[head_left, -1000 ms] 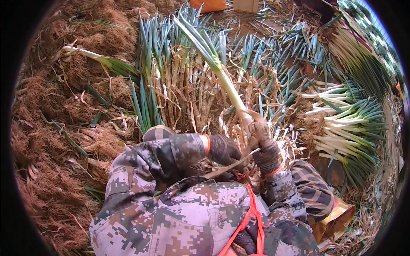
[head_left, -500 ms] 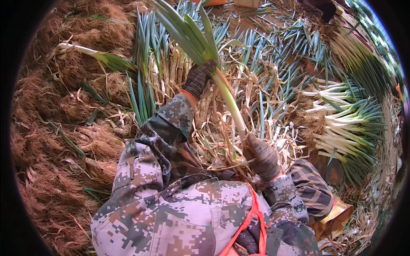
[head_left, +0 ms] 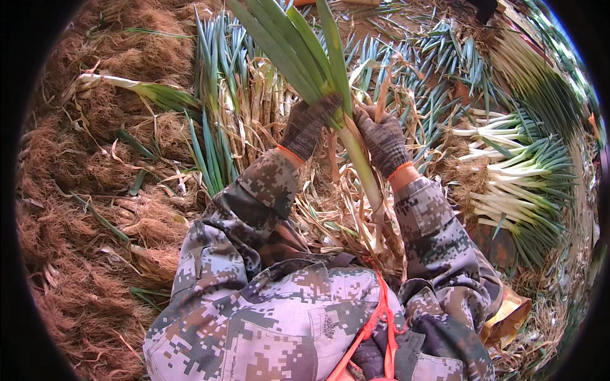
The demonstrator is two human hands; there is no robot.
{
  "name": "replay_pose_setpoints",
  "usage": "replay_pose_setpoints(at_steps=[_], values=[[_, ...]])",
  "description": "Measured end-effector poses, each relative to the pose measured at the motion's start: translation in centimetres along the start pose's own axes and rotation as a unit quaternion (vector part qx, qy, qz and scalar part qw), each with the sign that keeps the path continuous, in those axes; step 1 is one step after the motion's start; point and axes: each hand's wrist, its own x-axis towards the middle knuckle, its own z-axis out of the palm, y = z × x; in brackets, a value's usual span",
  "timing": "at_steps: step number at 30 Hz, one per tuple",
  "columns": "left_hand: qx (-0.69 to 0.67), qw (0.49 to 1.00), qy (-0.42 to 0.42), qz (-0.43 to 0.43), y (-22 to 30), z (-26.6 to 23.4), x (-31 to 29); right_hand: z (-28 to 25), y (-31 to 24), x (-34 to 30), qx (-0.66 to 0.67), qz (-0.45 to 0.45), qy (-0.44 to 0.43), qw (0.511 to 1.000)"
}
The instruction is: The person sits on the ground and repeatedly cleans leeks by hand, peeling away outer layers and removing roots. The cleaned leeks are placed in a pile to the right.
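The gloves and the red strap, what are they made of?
The gloves look like dull knitted yarn, maybe cotton: you can see ribbing at the cuffs. The red strap could be thin cloth or soft plastic; it looks flat and creased like ribbon, but I can't tell which.

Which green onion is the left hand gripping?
The thick stalk slanting in front of the person, its broad leaves fanning out above the left hand. Other onions, like the lone one on the brown roots, are in neither hand.

the top edge cuts off the long green leaves point(head_left: 289, 51).
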Motion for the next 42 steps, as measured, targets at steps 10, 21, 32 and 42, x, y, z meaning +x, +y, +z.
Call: replay_pose_setpoints(at_steps=[10,21,32,42], values=[[0.034,0.998,-0.027,-0.045,0.2,1.3,-0.8,-1.8,-1.0,-2.1,0.015,-0.008,0.007,1.0],[0.023,0.994,-0.103,-0.003,2.0,2.6,-2.9,-1.6,16.3,-2.5,-0.274,0.155,-0.168,0.934],[0.05,0.995,-0.074,-0.034,0.5,1.9,-1.9,-4.5,-0.8,-6.4,-0.102,-0.105,-0.062,0.987],[0.0,0.982,0.108,-0.154,-1.6,1.8,-0.8,-3.6,-1.2,-10.3,-0.181,-0.337,-0.033,0.923]])
